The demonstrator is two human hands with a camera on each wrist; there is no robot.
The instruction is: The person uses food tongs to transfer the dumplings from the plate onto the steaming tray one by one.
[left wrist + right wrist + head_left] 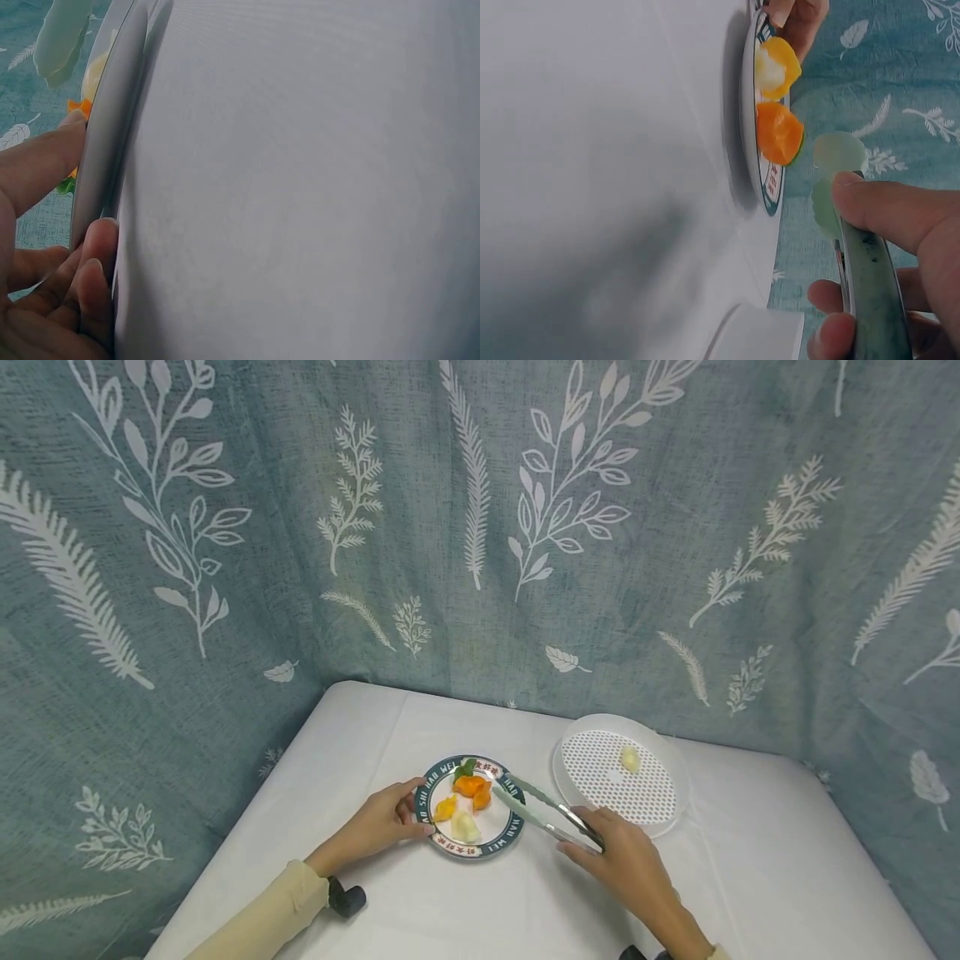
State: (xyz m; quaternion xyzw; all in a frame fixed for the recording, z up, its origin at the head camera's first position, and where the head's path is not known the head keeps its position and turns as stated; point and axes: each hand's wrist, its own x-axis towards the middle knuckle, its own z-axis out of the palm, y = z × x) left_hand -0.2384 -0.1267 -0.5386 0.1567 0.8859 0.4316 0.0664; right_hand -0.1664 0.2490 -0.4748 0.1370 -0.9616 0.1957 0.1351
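One pair of tongs, its long axis diagonal, points away and leftward from the right hand; its two parted tips overhang the right rim of one plate, nothing between them. The right hand has its fingers wrapped about the handles. The left hand pinches the plate's left rim, fingertips tucked beneath. On the plate: one yellow piece, one pale piece, some green and orange pieces, apparently two, overlapping. One perforated white tray on the counter holds one pale lump. The left wrist view cuts off most of the plate; its base contact cannot be confirmed.
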